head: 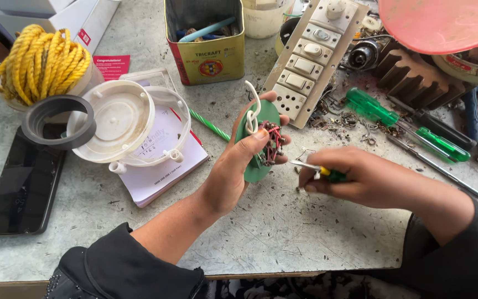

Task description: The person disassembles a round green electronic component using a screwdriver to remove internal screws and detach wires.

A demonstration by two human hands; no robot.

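Yellow tin point(206, 52) top centre, round red-blue label point(210, 67); black phone point(23, 185) left, screen dark.

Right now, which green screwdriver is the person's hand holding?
The small one with the yellow band, gripped in the right hand. The two bigger green-handled screwdrivers lie untouched on the table behind it.

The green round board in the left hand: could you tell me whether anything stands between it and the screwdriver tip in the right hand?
Nothing visible does. The left hand holds the green round board upright, and the screwdriver in the right hand points at its wired face across an open gap above the bare table.
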